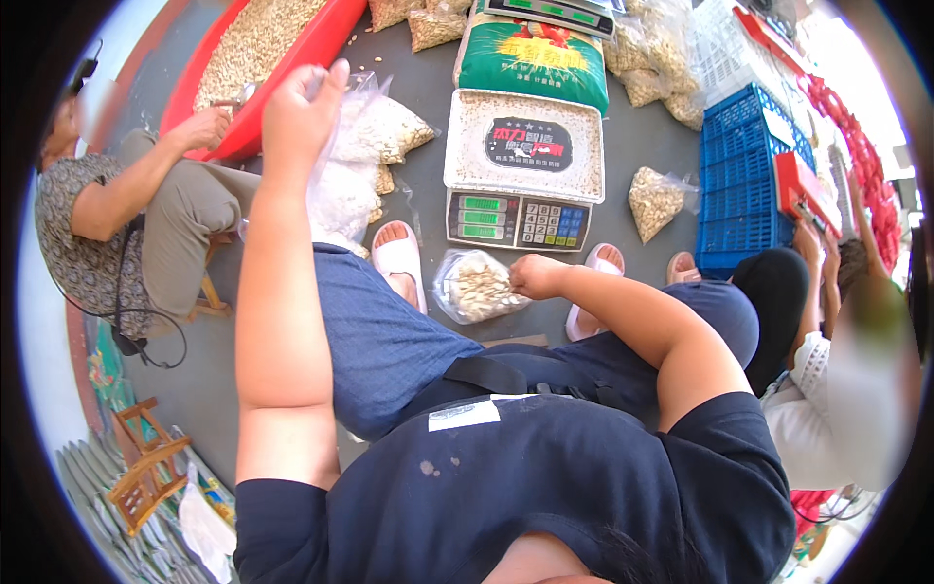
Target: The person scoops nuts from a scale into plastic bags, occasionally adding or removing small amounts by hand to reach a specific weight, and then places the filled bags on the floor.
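My left hand is raised near the red tub, fingers curled closed; translucent plastic lies behind it, and what it holds is unclear. My right hand is closed on the edge of a clear bag of pale seeds between my sandalled feet. Beyond that bag stands a scale with a pan coated in pale specks. A filled bag lies right of the scale, and several more bags are piled to its left.
A green-white sack lies behind the scale. A seated person is left, reaching into the red tub. Blue crates, a red device and another person are right. A wooden stool is lower left.
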`<move>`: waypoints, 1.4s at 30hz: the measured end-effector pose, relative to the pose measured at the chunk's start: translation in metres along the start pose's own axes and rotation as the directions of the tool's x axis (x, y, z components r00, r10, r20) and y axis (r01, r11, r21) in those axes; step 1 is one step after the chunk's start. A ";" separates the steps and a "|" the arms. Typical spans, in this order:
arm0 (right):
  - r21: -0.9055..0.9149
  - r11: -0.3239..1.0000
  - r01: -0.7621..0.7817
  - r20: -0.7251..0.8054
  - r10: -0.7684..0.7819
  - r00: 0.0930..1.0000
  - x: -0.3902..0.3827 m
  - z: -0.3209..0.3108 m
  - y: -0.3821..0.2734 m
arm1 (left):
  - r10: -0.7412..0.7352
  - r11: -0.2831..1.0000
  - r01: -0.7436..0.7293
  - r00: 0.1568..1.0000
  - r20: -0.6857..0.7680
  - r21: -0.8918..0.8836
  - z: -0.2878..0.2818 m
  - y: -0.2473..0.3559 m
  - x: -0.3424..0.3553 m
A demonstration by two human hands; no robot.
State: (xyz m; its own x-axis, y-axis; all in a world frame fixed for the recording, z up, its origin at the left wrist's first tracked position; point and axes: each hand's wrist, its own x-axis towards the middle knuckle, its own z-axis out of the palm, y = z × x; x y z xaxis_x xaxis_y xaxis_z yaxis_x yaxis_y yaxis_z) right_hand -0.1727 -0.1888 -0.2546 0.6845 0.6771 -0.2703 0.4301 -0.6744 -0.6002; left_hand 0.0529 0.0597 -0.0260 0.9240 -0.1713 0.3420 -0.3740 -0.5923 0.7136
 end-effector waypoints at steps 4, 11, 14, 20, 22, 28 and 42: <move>-0.005 1.000 0.029 -0.183 -0.029 0.983 -0.008 -0.074 -0.034 | -0.018 0.972 0.003 0.998 -0.063 -0.236 -0.018 0.009 0.016; -0.131 0.991 -0.011 -0.414 -0.045 0.909 -0.017 -0.213 -0.065 | -0.024 0.976 0.003 0.995 -0.095 -0.220 -0.027 0.030 0.013; -0.265 0.960 -0.086 -0.383 -0.023 0.924 -0.020 -0.242 -0.049 | -0.016 0.932 -0.007 0.998 -0.059 -0.363 -0.021 0.020 0.012; -0.086 0.959 -0.272 -0.495 0.195 0.846 -0.019 -0.234 0.026 | -0.032 0.952 0.045 0.998 0.046 -0.302 -0.010 0.015 0.012; -0.003 0.941 -0.339 -0.491 0.294 0.820 -0.031 -0.226 0.065 | -0.007 0.977 0.010 1.000 0.016 -0.213 -0.003 0.011 0.013; -0.027 0.769 -0.639 -0.281 0.608 0.743 -0.088 -0.216 0.113 | 0.048 0.992 -0.048 0.999 -0.002 -0.118 0.013 0.011 0.016; 0.641 0.747 0.177 -0.493 0.224 0.841 -0.011 -0.252 -0.056 | 0.283 0.144 0.398 0.861 0.423 -0.906 0.067 0.104 -0.010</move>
State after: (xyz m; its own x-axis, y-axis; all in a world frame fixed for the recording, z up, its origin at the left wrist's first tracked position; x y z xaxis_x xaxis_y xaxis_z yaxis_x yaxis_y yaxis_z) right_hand -0.0556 -0.2326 -0.0281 0.9619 0.2731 0.0097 0.0652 -0.1951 -0.9786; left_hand 0.0096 -0.0527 0.0042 0.7233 -0.6484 0.2376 0.2411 0.5595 0.7930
